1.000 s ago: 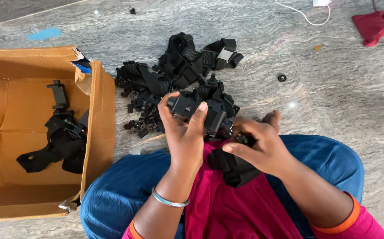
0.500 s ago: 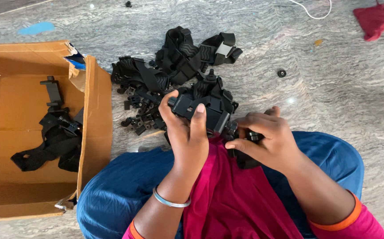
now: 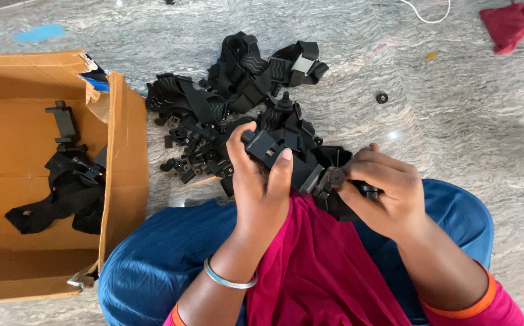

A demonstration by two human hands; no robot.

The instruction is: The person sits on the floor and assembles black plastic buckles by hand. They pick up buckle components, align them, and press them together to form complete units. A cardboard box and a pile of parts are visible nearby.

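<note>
The left hand [image 3: 261, 181] is closed around a black plastic mount [image 3: 272, 151], thumb laid along its top and fingers curled over the far side. The right hand [image 3: 380, 193] pinches a small round knob [image 3: 335, 177] at the mount's right end between thumb and fingertips, with a black strap [image 3: 341, 208] trailing down beneath the palm. Both hands hold the piece just above the person's lap, over the pink cloth [image 3: 319, 265] and blue cloth [image 3: 153, 265] that cover the knees. A silver bangle [image 3: 229, 281] circles the left wrist.

Just beyond the hands, a pile of black straps and mounts [image 3: 238, 90] lies on the grey marble floor [image 3: 467, 121], with small loose black parts [image 3: 183, 160] scattered at its near left edge. The held mount touches the near side of this pile, or overlaps it in view; which one cannot be told.

To the left stands an open cardboard box [image 3: 123, 163], one flap torn at the top. Inside it lie a finished strap assembly [image 3: 63, 196] and a black clamp [image 3: 64, 121] resting above it.

A single small black disc [image 3: 382, 97] sits on the floor apart from the pile, to its right. A red rag [image 3: 508, 24] lies in the far right corner, near a white cable [image 3: 425, 13]. A strip of blue tape [image 3: 40, 32] sticks to the floor at the far left, beyond the box.
</note>
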